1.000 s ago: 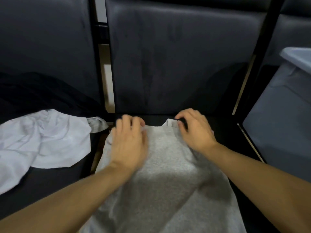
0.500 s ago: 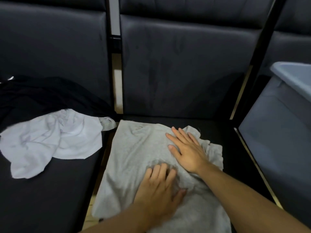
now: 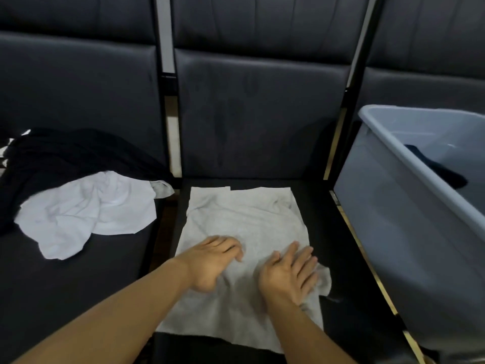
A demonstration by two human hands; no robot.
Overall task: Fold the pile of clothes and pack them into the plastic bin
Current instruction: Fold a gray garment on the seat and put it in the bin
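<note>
A light grey shirt lies spread flat on the middle dark seat, its far edge straight and its near right edge rumpled. My left hand rests on the shirt's near middle with the fingers bent and nothing held. My right hand presses flat on the shirt's right side, fingers apart, next to a bunched flap of cloth. The pale plastic bin stands on the seat to the right, with a dark garment lying inside it.
On the left seat a crumpled white garment lies in front of a heap of black clothing. Dark padded seat backs rise behind. Thin metal frame bars separate the seats.
Both hands have slid from the shirt's far edge toward me and now lie on its near part. The shirt lies flatter and squarer. The view has tilted up, so the bin's inside shows.
</note>
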